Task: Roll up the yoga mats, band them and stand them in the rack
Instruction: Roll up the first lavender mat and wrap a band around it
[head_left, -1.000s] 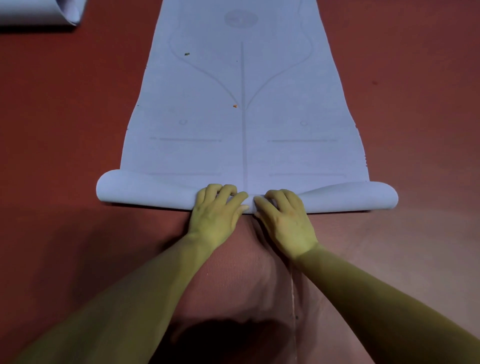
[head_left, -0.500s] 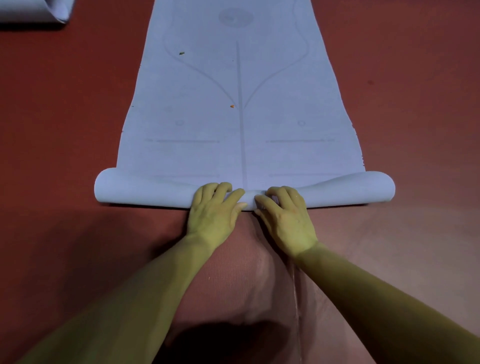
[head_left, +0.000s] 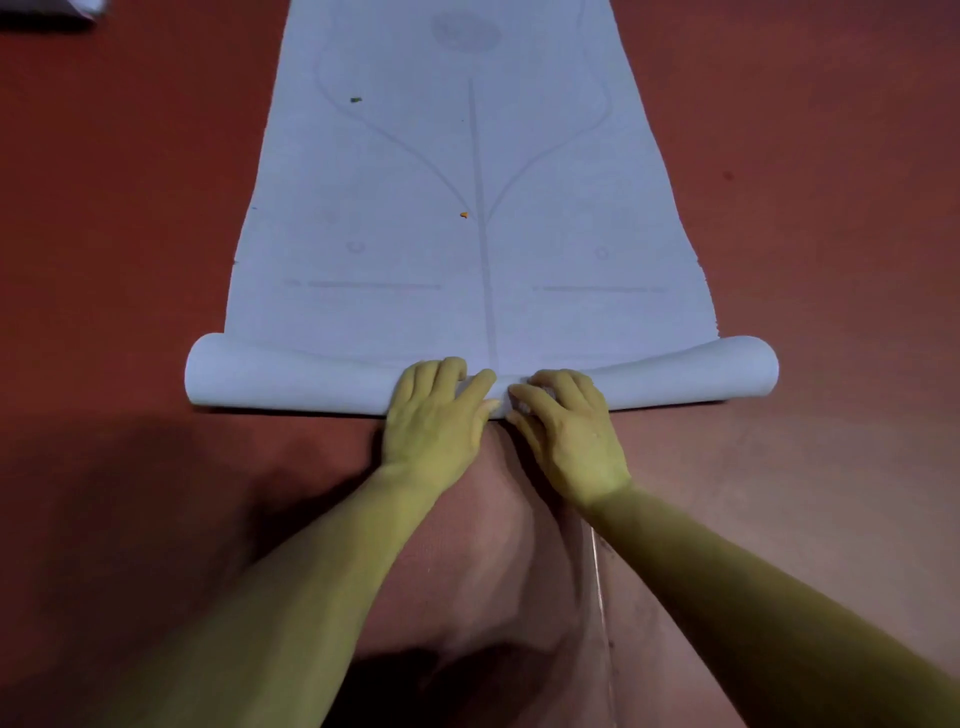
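The yoga mat (head_left: 467, 182), pale blue, lies flat on the red floor (head_left: 130, 208). Its long axis runs straight away from the person, and its far end passes out of the top of the head view. Its near end is turned up into a rolled end (head_left: 291, 376), a low tube whose own axis runs left to right, crosswise to the mat's length. The tube is fuller at its two open ends, which reach a little past the mat's side edges, and it is pressed flatter in the middle.

A printed centre line (head_left: 480, 208) runs along the mat's length, with curved lines branching off it to either side. A green speck (head_left: 356, 100) and an orange speck (head_left: 464, 214) sit on the flat part.

The left hand (head_left: 434, 415) and the right hand (head_left: 566, 426) sit side by side on the middle of the rolled end, nearly touching each other. Each grip is narrow: the fingers curl over the top of the tube and hold it, with the backs of the hands up. Both forearms reach in from the bottom of the view.

A second mat (head_left: 78, 6), also pale, shows only as a corner at the top left, well apart from the first.
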